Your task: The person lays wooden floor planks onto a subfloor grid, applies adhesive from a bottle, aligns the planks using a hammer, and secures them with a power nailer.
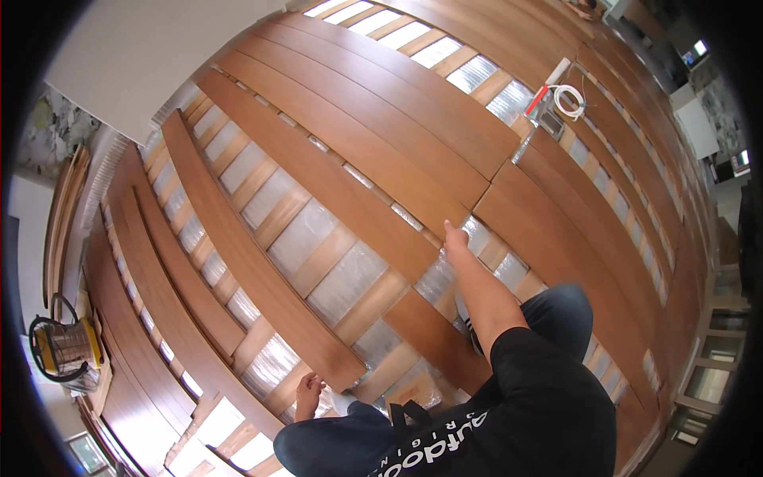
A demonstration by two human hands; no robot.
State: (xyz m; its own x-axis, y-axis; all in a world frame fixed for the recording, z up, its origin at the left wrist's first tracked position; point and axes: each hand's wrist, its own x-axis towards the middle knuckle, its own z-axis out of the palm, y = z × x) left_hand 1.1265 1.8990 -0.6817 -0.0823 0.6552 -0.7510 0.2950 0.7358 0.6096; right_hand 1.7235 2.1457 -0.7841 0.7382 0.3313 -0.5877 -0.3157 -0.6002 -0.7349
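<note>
Left hand loosely curled, can't tell if gripping, beside near end of long, narrow reddish-brown wooden plank. Farther: right hand, fingers bent, grip unclear, at long smooth brown floorboard's end; even edge pressure likely helps.

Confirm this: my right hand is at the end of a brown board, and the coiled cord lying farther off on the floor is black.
Not quite: the coiled cord is white, as the head view shows. Your right hand is indeed at the end of a brown board.
</note>
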